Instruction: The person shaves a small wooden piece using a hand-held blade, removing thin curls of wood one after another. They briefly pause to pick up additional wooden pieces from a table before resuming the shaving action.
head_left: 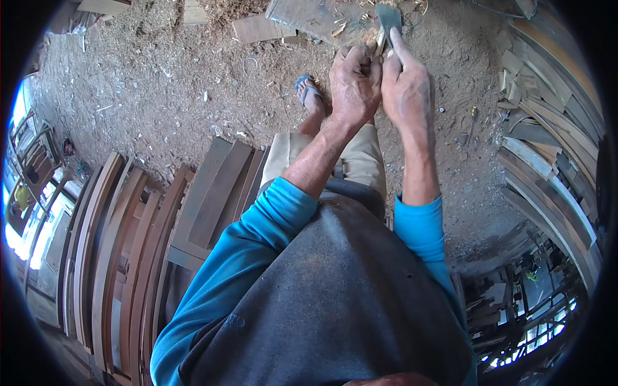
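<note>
Near the top middle, my two hands are close together over a wooden board (309, 18). My left hand (356, 87) is closed round a thin light wooden stick (381, 45), its fingers curled and partly hidden. A tool with a wide, flat grey-green blade (389, 17) extends beyond my right hand (407, 87), which grips it with the index finger stretched along the blade. The tool's handle is covered by that hand. Curled wood shavings (339, 29) lie on the board beside the blade.
Long planks (106, 257) are stacked at the lower left, with wide boards (209, 193) next to my left arm. More timber and offcuts (553, 141) line the right side. A screwdriver-like tool (473, 122) lies on the sawdust-strewn ground. My sandalled foot (310, 93) is left of my hands.
</note>
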{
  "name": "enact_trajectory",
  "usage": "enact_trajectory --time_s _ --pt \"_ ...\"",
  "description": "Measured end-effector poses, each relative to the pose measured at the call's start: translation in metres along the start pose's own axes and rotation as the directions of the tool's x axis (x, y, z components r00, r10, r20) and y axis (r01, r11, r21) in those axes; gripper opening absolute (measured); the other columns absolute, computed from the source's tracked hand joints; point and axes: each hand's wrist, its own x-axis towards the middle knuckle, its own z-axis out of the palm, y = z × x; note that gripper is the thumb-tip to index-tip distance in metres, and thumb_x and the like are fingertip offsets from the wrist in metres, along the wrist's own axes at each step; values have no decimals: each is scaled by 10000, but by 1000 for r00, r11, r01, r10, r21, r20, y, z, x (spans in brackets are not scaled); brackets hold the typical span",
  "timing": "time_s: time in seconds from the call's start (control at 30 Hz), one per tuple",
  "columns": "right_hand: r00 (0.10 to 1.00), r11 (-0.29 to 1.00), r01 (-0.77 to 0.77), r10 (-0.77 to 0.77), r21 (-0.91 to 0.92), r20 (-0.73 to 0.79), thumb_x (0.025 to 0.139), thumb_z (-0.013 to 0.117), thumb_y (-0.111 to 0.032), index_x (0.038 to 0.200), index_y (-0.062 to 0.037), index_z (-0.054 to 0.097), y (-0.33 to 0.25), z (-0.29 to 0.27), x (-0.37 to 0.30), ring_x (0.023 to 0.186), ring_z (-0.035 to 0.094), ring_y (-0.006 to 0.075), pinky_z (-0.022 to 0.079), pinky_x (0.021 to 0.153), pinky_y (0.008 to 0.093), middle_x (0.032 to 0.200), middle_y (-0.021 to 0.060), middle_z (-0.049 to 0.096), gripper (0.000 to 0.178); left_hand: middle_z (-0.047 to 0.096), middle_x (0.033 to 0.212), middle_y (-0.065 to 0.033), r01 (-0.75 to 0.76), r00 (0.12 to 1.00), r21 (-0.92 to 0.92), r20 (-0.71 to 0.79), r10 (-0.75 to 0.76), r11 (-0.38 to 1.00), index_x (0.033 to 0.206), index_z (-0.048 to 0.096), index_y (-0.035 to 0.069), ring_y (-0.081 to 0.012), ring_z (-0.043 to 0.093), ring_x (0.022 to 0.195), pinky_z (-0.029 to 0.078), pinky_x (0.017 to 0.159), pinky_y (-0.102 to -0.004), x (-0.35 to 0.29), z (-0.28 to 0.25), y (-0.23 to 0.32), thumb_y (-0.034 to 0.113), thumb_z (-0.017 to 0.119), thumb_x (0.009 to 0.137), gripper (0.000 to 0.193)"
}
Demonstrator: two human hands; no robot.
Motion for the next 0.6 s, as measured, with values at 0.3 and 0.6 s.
enact_trajectory --time_s 0.3,0.6 --pt "999 990 40 -38 -136 22 1044 518 -248 1446 -117 615 7 -5 -23 888 717 460 573 795 526 951 288 714 433 616 803 -141 -14 1000 41 -13 14 999 1048 723 20 -269 629 678 519 627 -397 3 4 -4 71 741 901 157" --pt "997 961 73 -69 -266 24 1038 532 -257 1448 -136 613 7 -1 -21 901 723 451 577 793 534 961 279 718 435 576 848 -134 42 998 -54 -49 -45 998 958 672 18 -245 608 691 479 599 -388 -3 9 3 71 768 883 132"
